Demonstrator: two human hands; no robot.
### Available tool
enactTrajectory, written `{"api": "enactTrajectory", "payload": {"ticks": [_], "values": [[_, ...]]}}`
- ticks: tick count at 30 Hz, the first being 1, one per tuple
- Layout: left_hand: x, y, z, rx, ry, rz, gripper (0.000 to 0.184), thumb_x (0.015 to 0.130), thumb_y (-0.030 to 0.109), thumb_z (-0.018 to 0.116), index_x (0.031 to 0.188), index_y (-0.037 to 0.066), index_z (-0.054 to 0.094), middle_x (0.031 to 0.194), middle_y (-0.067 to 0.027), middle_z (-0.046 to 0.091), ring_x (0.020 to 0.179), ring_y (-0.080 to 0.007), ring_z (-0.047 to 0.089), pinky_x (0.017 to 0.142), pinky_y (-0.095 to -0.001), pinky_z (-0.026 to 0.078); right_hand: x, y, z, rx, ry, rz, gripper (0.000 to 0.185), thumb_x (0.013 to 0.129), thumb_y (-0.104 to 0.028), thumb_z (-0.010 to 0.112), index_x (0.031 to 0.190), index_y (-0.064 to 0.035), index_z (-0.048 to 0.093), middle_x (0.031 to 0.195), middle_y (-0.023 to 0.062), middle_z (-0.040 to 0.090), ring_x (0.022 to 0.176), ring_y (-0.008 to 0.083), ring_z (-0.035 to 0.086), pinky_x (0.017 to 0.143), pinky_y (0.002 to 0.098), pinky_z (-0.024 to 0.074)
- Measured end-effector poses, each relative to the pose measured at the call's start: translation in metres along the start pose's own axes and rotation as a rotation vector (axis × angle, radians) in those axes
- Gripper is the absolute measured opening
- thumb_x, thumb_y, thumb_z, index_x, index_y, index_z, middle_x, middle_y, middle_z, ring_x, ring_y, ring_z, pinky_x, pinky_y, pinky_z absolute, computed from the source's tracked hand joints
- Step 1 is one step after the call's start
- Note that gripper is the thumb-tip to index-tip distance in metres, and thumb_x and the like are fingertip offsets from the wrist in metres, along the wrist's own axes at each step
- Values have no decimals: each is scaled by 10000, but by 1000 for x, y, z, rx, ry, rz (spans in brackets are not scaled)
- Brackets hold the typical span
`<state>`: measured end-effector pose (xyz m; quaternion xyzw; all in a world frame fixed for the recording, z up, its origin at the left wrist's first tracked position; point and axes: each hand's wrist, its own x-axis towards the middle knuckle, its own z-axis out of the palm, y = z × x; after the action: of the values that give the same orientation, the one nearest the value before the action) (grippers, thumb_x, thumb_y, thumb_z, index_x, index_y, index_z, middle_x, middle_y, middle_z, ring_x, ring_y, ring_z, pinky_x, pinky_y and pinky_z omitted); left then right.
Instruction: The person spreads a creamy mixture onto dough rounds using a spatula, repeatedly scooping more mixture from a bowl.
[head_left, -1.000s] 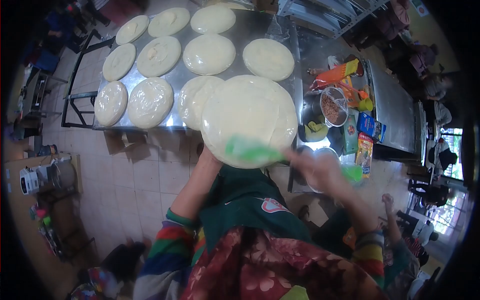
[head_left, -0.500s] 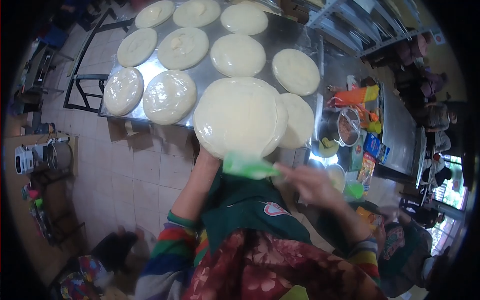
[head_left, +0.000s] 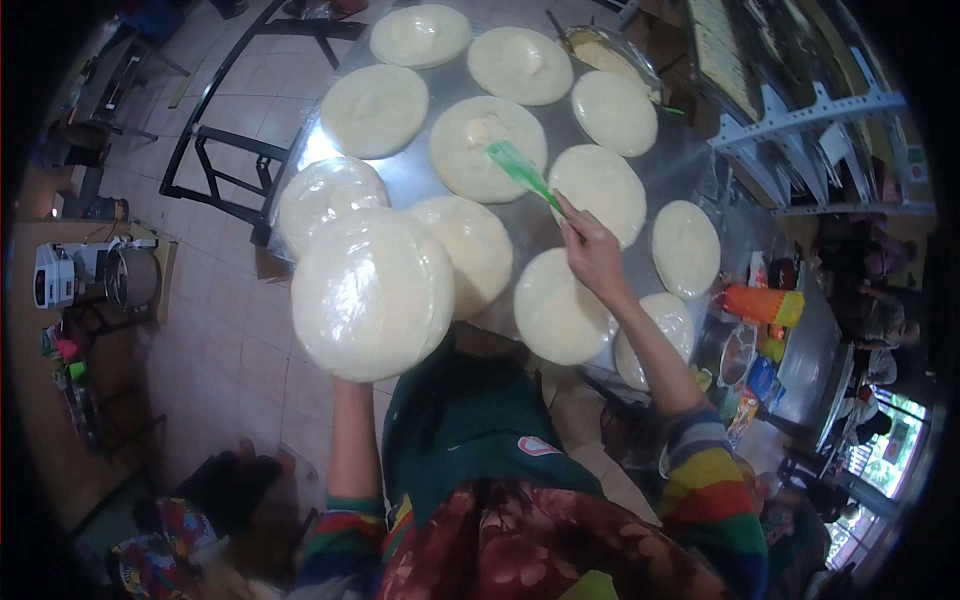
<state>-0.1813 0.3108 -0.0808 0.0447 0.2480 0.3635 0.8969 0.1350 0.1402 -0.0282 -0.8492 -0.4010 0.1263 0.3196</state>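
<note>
My left hand (head_left: 352, 387) is beneath a glossy, pale round dough disc (head_left: 372, 295), holding it up in front of the table's near edge; its fingers are hidden under the disc. My right hand (head_left: 594, 252) is closed around the handle of a green spatula (head_left: 518, 168). The spatula's blade is over another dough disc (head_left: 460, 165), beside a small yellowish lump (head_left: 483, 130) on top of it. Whether the blade touches the lump I cannot tell. The raised disc partly covers two others lying behind it.
More pale discs lie across the metal table (head_left: 400, 168). A bowl (head_left: 610, 55) of yellowish paste stands at the far edge. To the right are a metal rack (head_left: 800, 130), an orange bag (head_left: 762, 304) and a pot (head_left: 738, 355). A scale (head_left: 62, 275) stands at the left.
My left hand has shifted left with the disc. My right hand has carried the spatula from the raised disc's near edge forward over the table. The view has turned slightly.
</note>
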Motion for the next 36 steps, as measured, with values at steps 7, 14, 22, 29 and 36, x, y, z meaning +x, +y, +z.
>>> {"api": "enactTrajectory", "payload": {"ticks": [7,14,22,29,36], "values": [[15,59,-10,12,85,56,470,950,357,352,1330,81,346,1305,-114,445,1138,-254,494,909,-402,475,46,25,93,-319,-16,-186,623,768,-5,531,1323,-268,428,858,73,583,665,296,594,537,405,482],[39,66,-6,-23,58,16,473,950,362,352,1331,82,346,1306,-115,444,1141,-256,491,912,-403,473,39,22,98,-173,-108,-134,519,813,-31,526,1283,-247,486,772,86,593,618,282,580,506,375,456],[58,43,30,-53,-105,-18,476,949,368,352,1331,84,345,1307,-115,442,1143,-259,489,915,-405,471,50,-59,-2,651,-457,453,307,914,-132,506,1178,15,558,645,-36,508,568,32,414,508,190,360],[43,-4,65,-64,-232,-56,479,948,373,351,1332,86,345,1308,-116,441,1146,-261,487,917,-406,469,21,-107,-42,465,-202,-63,367,856,-20,540,1215,-96,561,689,20,540,610,76,453,584,225,418],[2,-55,83,-61,-295,-115,483,947,378,351,1333,88,345,1309,-116,439,1148,-264,484,920,-408,467,-109,-106,-73,-93,-365,-445,742,654,26,601,1313,-285,454,683,42,502,570,212,539,494,335,449]]}}
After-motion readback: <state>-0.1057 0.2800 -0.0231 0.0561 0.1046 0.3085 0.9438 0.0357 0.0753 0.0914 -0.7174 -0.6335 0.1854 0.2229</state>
